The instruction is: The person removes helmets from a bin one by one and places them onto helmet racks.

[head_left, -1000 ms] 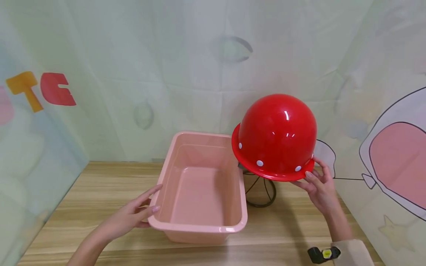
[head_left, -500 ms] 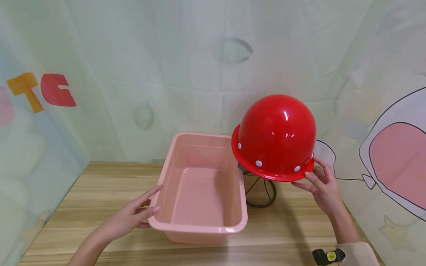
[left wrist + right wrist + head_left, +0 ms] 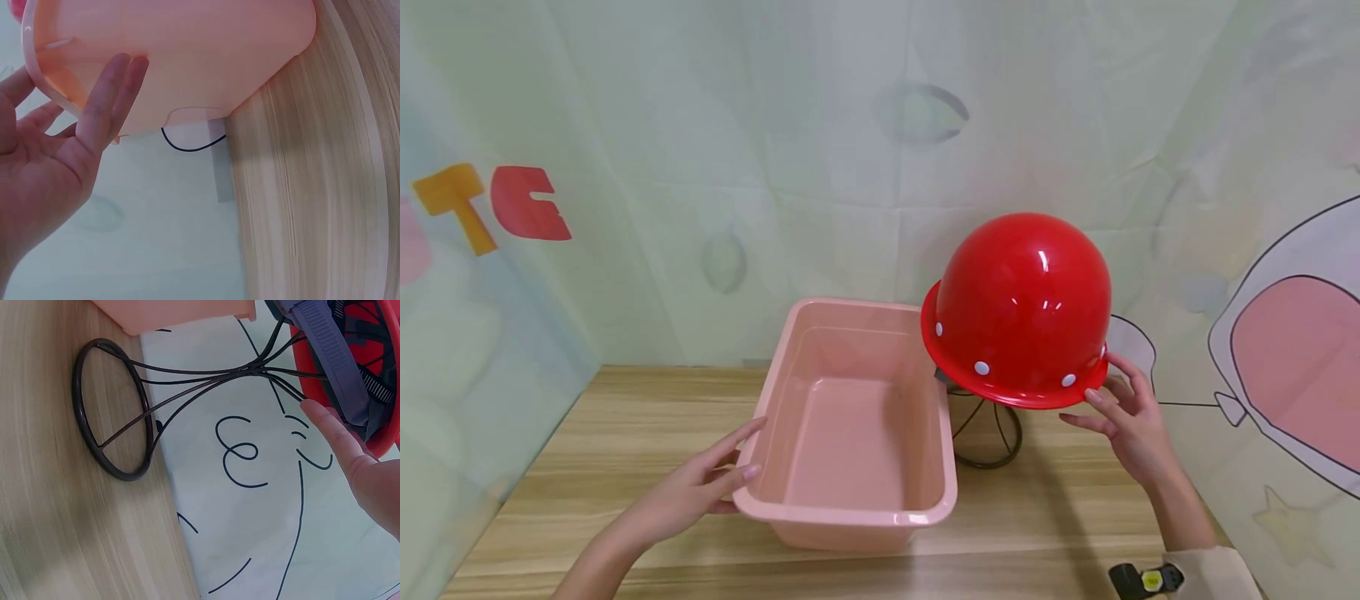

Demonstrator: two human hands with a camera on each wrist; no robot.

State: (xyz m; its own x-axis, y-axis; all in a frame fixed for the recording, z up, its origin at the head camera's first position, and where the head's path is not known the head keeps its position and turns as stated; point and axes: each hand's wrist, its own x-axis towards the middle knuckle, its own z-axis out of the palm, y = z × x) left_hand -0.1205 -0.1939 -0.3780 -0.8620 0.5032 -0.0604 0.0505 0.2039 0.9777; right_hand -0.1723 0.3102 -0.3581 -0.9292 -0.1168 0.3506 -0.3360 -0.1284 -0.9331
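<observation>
A red hard hat (image 3: 1026, 300) sits slightly tilted on a dark wire stand (image 3: 992, 458), its brim low toward the right. At the brim's right edge, my right hand (image 3: 1131, 425) holds it with thumb and index finger, the lower fingers spread below. In the right wrist view a finger lies by the stand's upper wires (image 3: 253, 370), close to the hat's grey inner band (image 3: 331, 356). My left hand (image 3: 688, 483) grips the left rim of a pink plastic basin (image 3: 846, 515), thumb on the rim. Two fingers (image 3: 112, 94) extend along the basin's outer wall in the left wrist view.
The basin and the stand rest side by side on a wood-grain table (image 3: 647, 417). A pale printed curtain (image 3: 820, 167) hangs behind and on both sides. A black strap device (image 3: 1146, 579) is on the right wrist over a light sleeve (image 3: 1213, 575).
My right hand has shifted slightly outward to the right, its lower finger drawing a little away from beneath the brim. The hat has moved barely leftward; the left hand and basin stay put.
</observation>
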